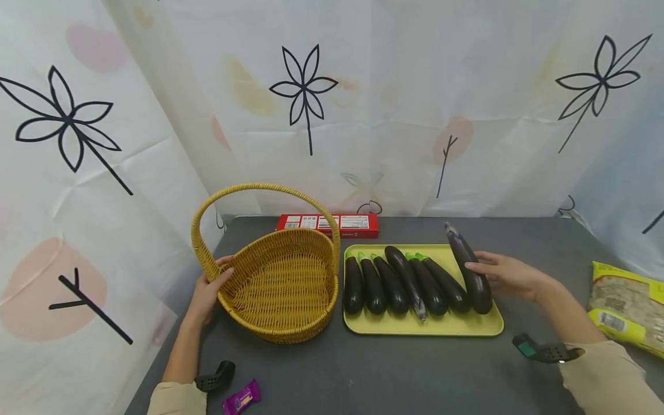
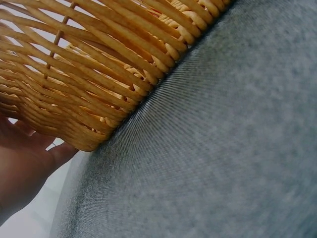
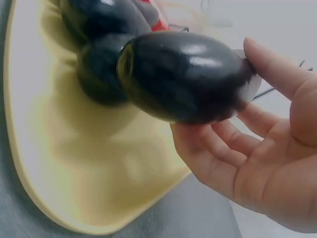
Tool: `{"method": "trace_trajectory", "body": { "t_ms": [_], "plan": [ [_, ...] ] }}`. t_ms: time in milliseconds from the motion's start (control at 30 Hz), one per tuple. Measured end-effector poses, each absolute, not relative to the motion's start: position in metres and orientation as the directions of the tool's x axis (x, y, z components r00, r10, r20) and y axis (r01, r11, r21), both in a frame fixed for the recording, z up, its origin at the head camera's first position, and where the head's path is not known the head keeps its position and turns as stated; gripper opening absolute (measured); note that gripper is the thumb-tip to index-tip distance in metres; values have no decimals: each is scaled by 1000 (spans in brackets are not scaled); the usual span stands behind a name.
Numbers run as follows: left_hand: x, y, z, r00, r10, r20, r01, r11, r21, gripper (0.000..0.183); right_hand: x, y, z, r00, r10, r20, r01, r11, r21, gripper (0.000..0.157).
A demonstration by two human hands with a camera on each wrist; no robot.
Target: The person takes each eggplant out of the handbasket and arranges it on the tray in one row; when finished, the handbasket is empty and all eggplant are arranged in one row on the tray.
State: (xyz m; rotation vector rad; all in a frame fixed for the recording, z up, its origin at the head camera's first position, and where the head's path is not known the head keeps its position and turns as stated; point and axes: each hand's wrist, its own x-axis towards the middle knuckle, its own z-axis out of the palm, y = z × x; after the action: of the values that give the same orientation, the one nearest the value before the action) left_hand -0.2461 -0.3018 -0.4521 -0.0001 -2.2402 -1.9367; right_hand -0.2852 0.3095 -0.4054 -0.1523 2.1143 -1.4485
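My left hand (image 1: 206,293) grips the yellow wicker basket (image 1: 280,331) by its left rim near the foot of the tall handle, thumb on the near side. In the left wrist view the woven basket wall (image 2: 94,64) rises from the grey tabletop, and the fingers go partly out of sight behind it. With my right hand (image 1: 510,275) I hold a dark eggplant (image 1: 468,266) between thumb and fingers, tilted over the right end of the pale yellow tray (image 1: 370,327). In the right wrist view the eggplant's rounded end (image 3: 183,77) faces the camera. Several more eggplants (image 1: 392,285) lie side by side on the tray.
Behind the basket lies a red box (image 1: 359,225). A purple wrapped snack (image 1: 241,397) is at the near left, and a yellow bag (image 1: 622,305) at the far right. Patterned white cloth (image 1: 394,115) hangs at the back and sides of the grey table (image 1: 394,374).
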Motion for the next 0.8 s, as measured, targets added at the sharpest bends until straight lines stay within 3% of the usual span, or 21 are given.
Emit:
{"method": "trace_trajectory", "body": {
  "t_ms": [400,800],
  "plan": [
    [-246,-301,-452,-984,-120,135,115,157,981,47,-297,309,-416,-850,-325,-415,183,555,-811,88],
    [-245,-301,-453,-983,-122,139,117,171,978,48,-300,300,-419,-877,-333,-345,49,654,-755,71]
  ]
}}
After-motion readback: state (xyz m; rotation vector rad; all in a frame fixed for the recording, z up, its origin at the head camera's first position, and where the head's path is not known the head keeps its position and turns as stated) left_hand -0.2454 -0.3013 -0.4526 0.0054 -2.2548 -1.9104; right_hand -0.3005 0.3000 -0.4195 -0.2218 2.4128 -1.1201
